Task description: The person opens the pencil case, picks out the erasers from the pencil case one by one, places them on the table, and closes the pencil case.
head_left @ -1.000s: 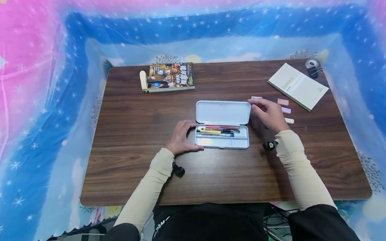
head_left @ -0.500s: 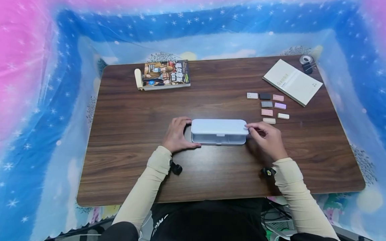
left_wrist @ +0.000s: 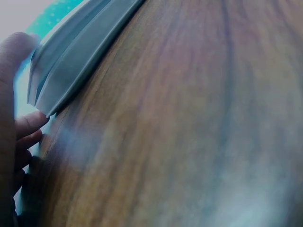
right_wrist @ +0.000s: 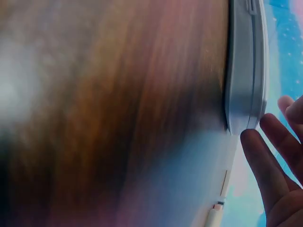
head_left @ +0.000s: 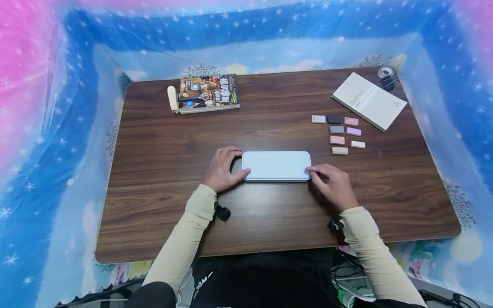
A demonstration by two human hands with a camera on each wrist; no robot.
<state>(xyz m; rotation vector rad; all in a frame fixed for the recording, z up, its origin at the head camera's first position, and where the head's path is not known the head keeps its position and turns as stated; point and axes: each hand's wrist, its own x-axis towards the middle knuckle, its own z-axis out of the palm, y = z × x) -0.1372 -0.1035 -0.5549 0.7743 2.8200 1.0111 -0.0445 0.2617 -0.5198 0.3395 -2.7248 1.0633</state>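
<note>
A white pencil case (head_left: pixel 275 166) lies lidded on the dark wooden table, long side toward me. My left hand (head_left: pixel 222 170) grips its left end, the thumb over the front left corner of the lid and the fingers by the back left corner. At the opposite end, my right hand (head_left: pixel 333 183) touches the lid's right edge with the index fingertip, the thumb close beside the case. In the right wrist view, the fingertips stand right at the case's end (right_wrist: pixel 244 101). The left wrist view has the case (left_wrist: pixel 71 61) side-on, with a seam below its lid. Its contents are hidden.
Several small erasers (head_left: pixel 337 140) lie in uneven rows right of the case. Beyond them are a pale notebook (head_left: pixel 369 102), a tape roll (head_left: pixel 385 72) and a black binder clip (head_left: pixel 388 83). A comic-style book (head_left: pixel 209 93) and a cream stapler-like object (head_left: pixel 173 99) sit at back left.
My right hand has swung the pencil case's lid from open, with pens showing, down over the base toward me. My left thumb has moved from the front edge onto the lid's corner.
</note>
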